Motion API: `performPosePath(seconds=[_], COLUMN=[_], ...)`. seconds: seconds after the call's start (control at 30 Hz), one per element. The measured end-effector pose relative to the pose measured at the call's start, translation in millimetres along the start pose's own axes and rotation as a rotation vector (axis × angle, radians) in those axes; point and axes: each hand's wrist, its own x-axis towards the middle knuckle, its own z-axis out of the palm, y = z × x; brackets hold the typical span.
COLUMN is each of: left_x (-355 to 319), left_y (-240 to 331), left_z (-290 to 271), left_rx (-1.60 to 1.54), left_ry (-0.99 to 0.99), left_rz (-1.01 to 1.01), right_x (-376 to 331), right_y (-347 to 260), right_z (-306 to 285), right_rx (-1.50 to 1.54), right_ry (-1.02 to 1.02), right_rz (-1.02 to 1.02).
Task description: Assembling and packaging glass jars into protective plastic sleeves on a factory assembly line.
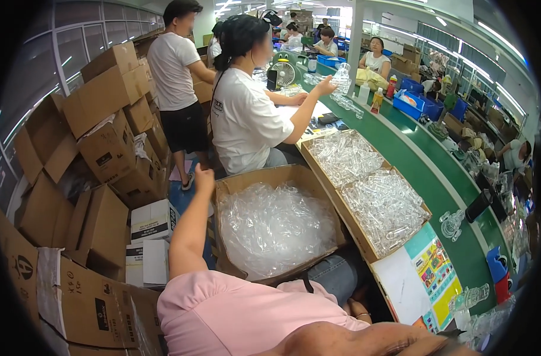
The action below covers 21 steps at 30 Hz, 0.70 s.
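Note:
My left arm reaches forward from a pink sleeve, and my left hand (204, 179) is raised by the far left corner of a large open carton (277, 172). Its fingers look curled; whatever they may hold is hidden. Inside that carton lies a heap of clear plastic bags or film (273, 228). My right arm (335, 339) runs along the lower edge, with its hand out of view. Right of the carton, two shallow cardboard trays of small clear plastic parts (341, 154) (383, 207) stand on the bench. A colourful printed sheet (439, 273) lies nearer me.
Brown cartons (101, 151) are piled at the left, with white boxes (152, 222) beside them. A seated co-worker (246, 113) holds clear plastic pieces (341, 80). Another person (174, 71) stands behind. A green conveyor belt (412, 160) curves along the right, carrying bottles and a blue bin (408, 105).

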Motion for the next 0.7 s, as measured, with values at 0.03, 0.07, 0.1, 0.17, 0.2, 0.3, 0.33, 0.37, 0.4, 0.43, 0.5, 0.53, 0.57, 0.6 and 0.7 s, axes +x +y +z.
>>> performPosePath(seconds=[0.03,0.07,0.1,0.17,0.2,0.3,0.33,0.37,0.4,0.43,0.5,0.53,0.57,0.6,0.7], left_x=[-7.0,-9.8,-18.6,-46.7,-62.7,-117.0,-132.1,-149.4,-168.8,-182.8,-201.4,-211.0,-218.5,-225.1,-232.1], left_y=[22.4,28.3,31.8,20.5,10.0,16.8,13.6,13.8,14.9,19.9,-5.4,-14.2,-22.8,-28.4,-28.0], left_z=[30.2,34.5,38.9,40.6,41.7,40.5,41.1,46.9,50.6,54.5,50.1,46.0,38.4,31.8,32.8], left_rx=[0.129,0.105,0.079,0.118,0.174,0.303,0.333,0.328,0.469,0.602,0.639,0.678,0.725,0.792,0.814], left_ry=[-0.065,-0.118,-0.205,-0.386,-0.482,-0.619,-0.644,-0.664,-0.756,-0.841,-1.031,-1.121,-1.208,-1.253,-1.213], left_rz=[0.018,0.067,0.101,0.195,0.262,0.440,0.493,0.488,0.510,0.550,0.494,0.455,0.417,0.414,0.495], right_x=[-4.7,-8.4,-16.1,-52.7,-54.5,-63.5,-67.5,-71.4,-76.7,-71.9,-68.9,-66.9,-70.8,-70.9,-83.7], right_y=[16.7,22.9,31.3,43.5,31.7,7.4,-2.5,-8.3,-7.9,6.5,12.9,13.4,4.8,0.5,-13.0], right_z=[-0.6,1.8,6.6,17.3,14.1,11.0,6.0,2.6,1.1,4.3,15.3,16.9,17.3,18.4,17.0], right_rx=[0.031,0.056,0.076,0.095,0.032,-0.035,-0.045,-0.088,-0.130,-0.085,-0.114,-0.148,-0.157,-0.134,-0.237], right_ry=[0.031,0.030,0.021,-0.023,-0.096,0.055,0.046,0.048,0.054,0.124,0.151,0.176,0.162,0.188,0.160], right_rz=[0.079,0.112,0.147,0.226,0.238,0.304,0.316,0.292,0.265,0.322,0.329,0.339,0.339,0.345,0.250])
